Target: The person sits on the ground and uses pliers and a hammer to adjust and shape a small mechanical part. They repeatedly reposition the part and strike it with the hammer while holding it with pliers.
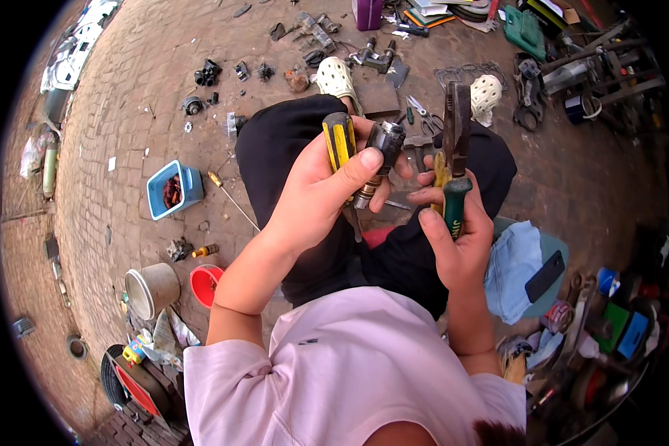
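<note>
My left hand point(316, 182) is closed around a black cylindrical part point(386, 141) with a ribbed metal lower end. A screwdriver with a yellow-and-black handle point(340, 141) is in the same hand, its handle up and its shaft pointing down. My right hand point(464, 230) grips pliers point(459, 123) by the handles, dark jaws upward. One handle is dark green; a yellow piece beside it is partly hidden by fingers, and I cannot tell whether it belongs to the pliers. The two hands are close together above my lap, with the cylindrical part and the pliers apart.
Scissors point(426, 111) and several dark machine parts lie on the brick floor ahead. To the left are a blue tub point(189, 189), a long screwdriver point(215, 178), a white bucket point(160, 288) and a red bowl point(203, 286). A phone point(545, 276) rests on blue cloth at right.
</note>
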